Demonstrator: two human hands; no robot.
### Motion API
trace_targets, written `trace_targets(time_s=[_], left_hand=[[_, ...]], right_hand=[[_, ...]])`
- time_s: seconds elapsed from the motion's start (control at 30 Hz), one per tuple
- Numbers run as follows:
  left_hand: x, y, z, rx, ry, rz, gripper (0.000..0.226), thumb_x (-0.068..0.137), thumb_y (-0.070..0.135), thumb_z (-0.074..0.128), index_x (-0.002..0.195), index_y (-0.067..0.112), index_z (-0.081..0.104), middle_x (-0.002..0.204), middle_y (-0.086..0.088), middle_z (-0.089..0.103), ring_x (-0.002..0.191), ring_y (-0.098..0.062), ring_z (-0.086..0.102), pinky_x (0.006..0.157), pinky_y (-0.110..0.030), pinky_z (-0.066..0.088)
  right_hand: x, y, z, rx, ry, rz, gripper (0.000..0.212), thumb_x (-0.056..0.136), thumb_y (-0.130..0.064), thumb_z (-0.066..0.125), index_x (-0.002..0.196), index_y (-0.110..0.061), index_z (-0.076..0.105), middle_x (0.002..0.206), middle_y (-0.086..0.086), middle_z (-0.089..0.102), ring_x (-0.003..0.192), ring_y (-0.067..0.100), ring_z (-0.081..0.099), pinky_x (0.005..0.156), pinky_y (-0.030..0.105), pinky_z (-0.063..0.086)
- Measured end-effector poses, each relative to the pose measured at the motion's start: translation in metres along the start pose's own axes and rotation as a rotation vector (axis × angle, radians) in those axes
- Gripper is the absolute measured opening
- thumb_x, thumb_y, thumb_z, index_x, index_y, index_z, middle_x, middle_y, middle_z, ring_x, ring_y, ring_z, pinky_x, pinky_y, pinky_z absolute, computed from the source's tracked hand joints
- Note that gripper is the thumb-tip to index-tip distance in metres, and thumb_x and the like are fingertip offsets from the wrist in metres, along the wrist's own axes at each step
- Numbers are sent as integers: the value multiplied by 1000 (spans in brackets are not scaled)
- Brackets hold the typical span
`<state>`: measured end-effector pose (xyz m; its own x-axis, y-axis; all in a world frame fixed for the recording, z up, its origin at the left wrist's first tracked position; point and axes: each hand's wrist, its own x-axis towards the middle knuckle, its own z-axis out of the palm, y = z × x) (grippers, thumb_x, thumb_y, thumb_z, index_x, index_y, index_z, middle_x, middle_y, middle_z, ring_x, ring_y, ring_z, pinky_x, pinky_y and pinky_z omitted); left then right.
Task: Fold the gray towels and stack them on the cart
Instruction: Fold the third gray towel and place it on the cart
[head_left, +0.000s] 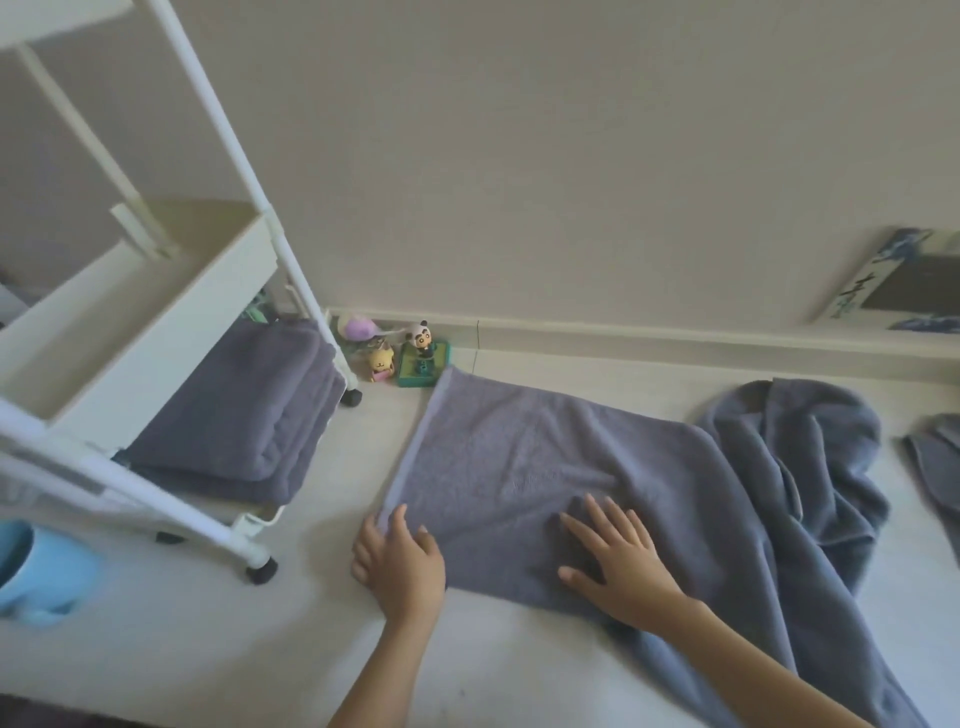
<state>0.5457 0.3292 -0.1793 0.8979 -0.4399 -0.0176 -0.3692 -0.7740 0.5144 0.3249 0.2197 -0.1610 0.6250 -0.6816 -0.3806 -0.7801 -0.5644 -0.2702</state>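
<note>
We see a gray towel (545, 467) spread on the floor (363, 649), our right hand (618, 561) pressing flat on it with fingers apart, our left hand (400, 561) at its near left corner, fingers relaxed. Folded towels (244, 410) lie stacked on the white cart's (130, 332) bottom shelf; a crumpled towel (810, 457) lies to the right.

Gray towel (545, 467) flat on floor (260, 649), left hand (400, 561) at corner, right hand (618, 561) flat atop.

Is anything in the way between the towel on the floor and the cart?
Nothing visible blocks it. Only bare floor lies between the spread gray towel and the white wheeled cart, whose bottom shelf already holds folded gray towels. The small toy figures stand behind, by the wall.
</note>
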Motion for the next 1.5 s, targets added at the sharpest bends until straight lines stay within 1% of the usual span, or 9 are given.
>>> trace_targets(time_s=[0.2,0.37,0.57,0.87,1.03,1.17,1.3,1.37,1.5], left_hand=[[-18,-23,-18,-127,-105,-307,56,83,28,68,124,-4,48,118,-26,56,108,-44,53,88,-50,46],[-25,-32,-29,-318,-145,-372,43,96,30,49,105,-10,58,106,-29,63,98,-41,58,83,-43,46],[-9,-28,-69,-575,63,-421,35,100,18,39,113,-10,57,114,-26,60,110,-39,54,87,-35,38],[-17,-67,-81,-17,-151,-316,36,96,26,46,127,9,51,124,-16,55,115,-35,51,90,-41,42],[-34,-55,-63,190,-194,-47,43,93,24,50,136,21,46,149,-5,30,137,-24,28,111,-43,18],[-41,-47,-42,235,-313,243,48,97,31,39,143,20,35,158,-6,14,146,-25,11,117,-43,3],[-48,-53,-22,390,-382,429,67,90,52,16,148,21,28,156,-10,22,143,-30,22,116,-52,2],[-45,-62,-17,486,-373,364,73,85,58,1,150,27,6,158,-7,3,146,-29,8,115,-53,-7],[-30,-58,-24,457,-332,221,63,95,47,10,152,21,1,159,-11,-7,146,-27,-10,113,-53,-13]], right_hand=[[-17,2,19,45,49,110,118,44,-84,-34,148,-38,0,156,-10,-13,144,19,-14,116,40,-9],[-11,5,15,145,103,182,61,94,-58,23,148,-33,11,159,-6,2,146,18,-3,118,39,1],[3,10,-4,166,75,242,56,96,-51,27,148,-31,18,158,-3,10,145,22,7,117,41,7],[-1,-12,0,-118,58,203,72,90,-66,22,149,-29,6,159,4,-2,145,28,-3,117,47,3],[-28,-33,35,-213,21,18,104,48,-80,-36,142,-39,-19,158,-1,-14,144,27,-13,114,45,-10],[-31,-29,44,-204,-8,-10,91,47,-77,-41,130,-41,-34,154,-2,-23,143,28,-19,113,47,-12],[-25,-33,37,-197,-25,-91,95,45,-78,-41,133,-42,-29,146,-6,-31,140,21,-26,116,46,-11],[-23,-33,33,-186,-26,-96,100,48,-79,-39,139,-41,-21,152,-6,-23,139,17,-25,116,43,-12],[-28,-17,23,-104,213,129,84,79,-69,1,146,-27,28,156,5,18,145,28,9,115,41,-5]])
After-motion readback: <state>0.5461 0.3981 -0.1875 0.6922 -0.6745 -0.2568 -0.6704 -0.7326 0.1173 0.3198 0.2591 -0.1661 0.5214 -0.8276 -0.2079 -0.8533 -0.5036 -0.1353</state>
